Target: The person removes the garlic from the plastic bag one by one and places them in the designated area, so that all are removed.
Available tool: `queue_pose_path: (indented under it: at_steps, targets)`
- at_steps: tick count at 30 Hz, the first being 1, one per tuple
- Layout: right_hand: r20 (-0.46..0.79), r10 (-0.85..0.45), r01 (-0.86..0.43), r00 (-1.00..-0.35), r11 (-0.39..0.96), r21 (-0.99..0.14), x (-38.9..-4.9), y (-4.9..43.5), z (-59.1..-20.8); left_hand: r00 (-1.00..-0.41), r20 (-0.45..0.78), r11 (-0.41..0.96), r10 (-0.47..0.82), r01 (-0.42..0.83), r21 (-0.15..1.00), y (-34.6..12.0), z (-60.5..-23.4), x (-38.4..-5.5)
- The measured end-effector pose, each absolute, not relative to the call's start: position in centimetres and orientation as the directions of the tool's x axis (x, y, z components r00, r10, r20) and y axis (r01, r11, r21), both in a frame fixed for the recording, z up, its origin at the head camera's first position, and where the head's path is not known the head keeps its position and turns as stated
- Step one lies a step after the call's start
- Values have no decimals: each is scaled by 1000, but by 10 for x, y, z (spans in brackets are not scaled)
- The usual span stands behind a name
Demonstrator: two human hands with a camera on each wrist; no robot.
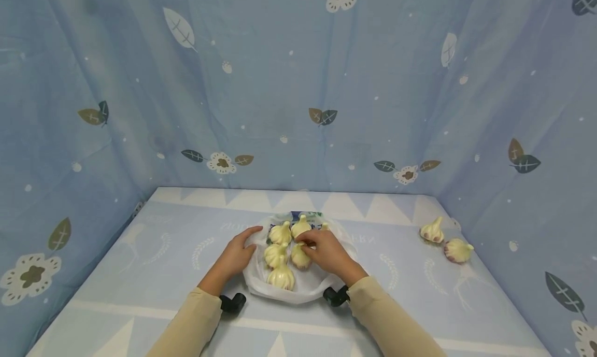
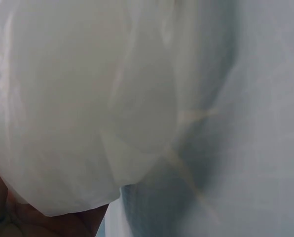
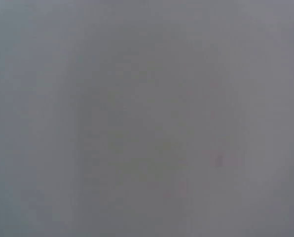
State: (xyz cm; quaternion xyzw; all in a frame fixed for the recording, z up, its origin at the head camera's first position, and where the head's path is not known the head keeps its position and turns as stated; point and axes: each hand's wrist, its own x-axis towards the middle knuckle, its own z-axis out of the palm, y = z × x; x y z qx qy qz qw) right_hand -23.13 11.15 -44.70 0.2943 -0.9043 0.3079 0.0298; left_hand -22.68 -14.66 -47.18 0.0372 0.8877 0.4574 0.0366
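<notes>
A white plastic bag (image 1: 305, 289) lies spread open in the middle of the table, with several pale garlic bulbs (image 1: 281, 278) sitting in it. My left hand (image 1: 237, 253) holds the bag's left edge, fingers and thumb curved at the rim; in the left wrist view the bag (image 2: 83, 98) covers most of that hand. Over the bag, my right hand (image 1: 328, 251) reaches in from the right and pinches the top of one garlic bulb (image 1: 300, 259). Part of another bulb shows behind the right hand. The right wrist view is only a grey blur.
Two more garlic bulbs, one upright (image 1: 432, 231) and one tilted (image 1: 458, 251), lie near the table's right edge. Black wrist cameras (image 1: 232, 303) hang under both wrists, close to the bag's front. A patterned blue curtain (image 1: 289, 87) surrounds the back and sides of the table (image 1: 154, 284).
</notes>
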Motion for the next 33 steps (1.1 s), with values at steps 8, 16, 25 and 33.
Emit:
queue_pose_path:
  at_steps: [8, 16, 25, 33]
  targets:
    - [252, -523, -571, -814, 642, -512, -228, 114, -438, -995, -41, 575, 96, 22, 818, -147, -471, -226]
    - [325, -506, -598, -799, 618, -510, -223, 123, -425, -994, -38, 572, 102, 28, 820, -146, -469, -227]
    - [395, -499, -636, -772, 592, -495, -224, 140, -410, -994, -26, 579, 107, 41, 815, -148, -469, -229]
    - [423, -469, -629, -775, 632, -453, -225, 160, -403, -993, -16, 570, 115, 52, 820, -146, -470, -227]
